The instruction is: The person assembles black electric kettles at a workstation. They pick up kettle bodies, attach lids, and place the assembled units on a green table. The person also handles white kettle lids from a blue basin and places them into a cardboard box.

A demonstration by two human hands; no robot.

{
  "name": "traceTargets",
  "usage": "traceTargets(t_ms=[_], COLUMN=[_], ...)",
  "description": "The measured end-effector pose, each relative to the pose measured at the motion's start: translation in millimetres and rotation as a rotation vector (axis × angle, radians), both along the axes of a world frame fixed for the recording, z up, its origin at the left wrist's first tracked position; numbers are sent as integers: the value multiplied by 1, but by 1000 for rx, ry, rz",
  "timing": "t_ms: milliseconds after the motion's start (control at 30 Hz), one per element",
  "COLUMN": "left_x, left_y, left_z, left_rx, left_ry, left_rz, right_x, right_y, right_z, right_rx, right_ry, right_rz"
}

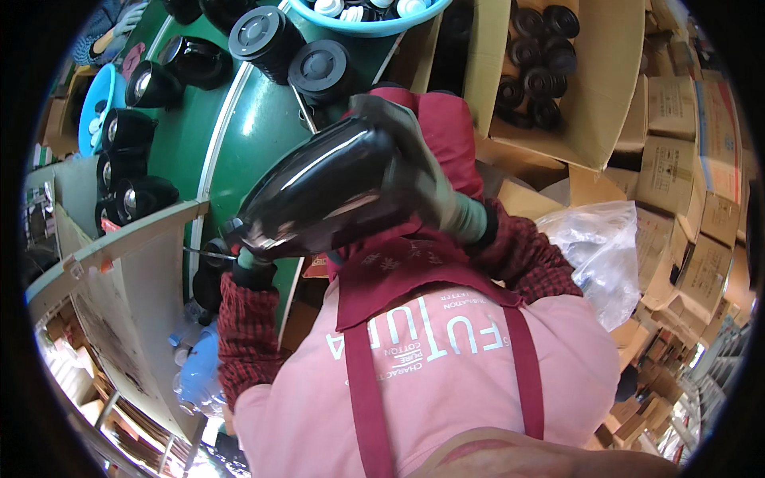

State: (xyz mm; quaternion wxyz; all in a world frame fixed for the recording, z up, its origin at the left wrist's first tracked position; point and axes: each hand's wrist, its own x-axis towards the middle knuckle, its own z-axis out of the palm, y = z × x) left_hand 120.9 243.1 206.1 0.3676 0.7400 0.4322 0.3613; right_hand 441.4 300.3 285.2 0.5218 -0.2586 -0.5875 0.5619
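A large, rounded, glossy black shell (319, 187) is tilted in front of my chest, between my hands. My right hand (426, 171), in a grey-green glove and slightly blurred, is closed on its right end. At the lower left end is my left hand (252, 260), also gloved. Most of its fingers are hidden by the shell, but it seems to grip the edge. A thin metal rod (209, 253) sticks out to the left beside this hand; what it belongs to is hidden. Behind the shell, stacked black discs (320, 70) stand on the green table (247, 119).
More black shells (131, 139) line the table's left side. A blue basin (370, 24) of white and black parts is at the far edge, another blue basin (94, 111) at far left. An open carton (594, 103) holds black round parts. Stacked cartons (669, 171) and a plastic bag (594, 255) are on the right.
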Motion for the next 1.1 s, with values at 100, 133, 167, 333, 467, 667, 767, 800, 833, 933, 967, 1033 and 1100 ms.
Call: traceTargets(t_ms=[100, 133, 167, 333, 467, 667, 767, 800, 833, 933, 967, 1033, 1100], left_x=[22, 25, 26, 48, 38, 52, 64, 65, 64, 68, 71, 73, 75], left_y=[-6, -2, 6, 46, 22, 33, 30, 29, 28, 30, 32, 34, 32], left_z=[6, 10, 26, 117, 66, 89, 95, 85, 79, 63, 59, 52, 48], left_rx=[75, 104, 38, 168, -426, -40, -291, -337, -289, -166, -134, -92, -73], left_ry=[132, 183, 136, 234, -491, -29, -325, -344, -257, -69, -35, 17, 49], left_rz=[18, 13, 57, 68, 252, 262, 308, 270, 199, 42, 10, -48, -69], right_x=[8, 8, 5, 22, 17, 25, 21, 20, 20, 21, 22, 23, 16], right_y=[-2, -1, -1, 34, 31, 44, 30, 28, 24, 12, 17, 11, -1], right_z=[42, 52, 21, -9, -65, -10, -8, -6, -1, -3, -12, -22, 0], right_rx=[408, 441, 204, -1377, 127, -510, -528, -488, -382, -132, -71, -133, -373], right_ry=[-376, -422, -276, 370, -142, 227, 286, 295, 173, -26, 9, 103, 226], right_rz=[40, 53, 5, 256, -96, 415, 184, 135, 94, -10, -13, -43, -87])
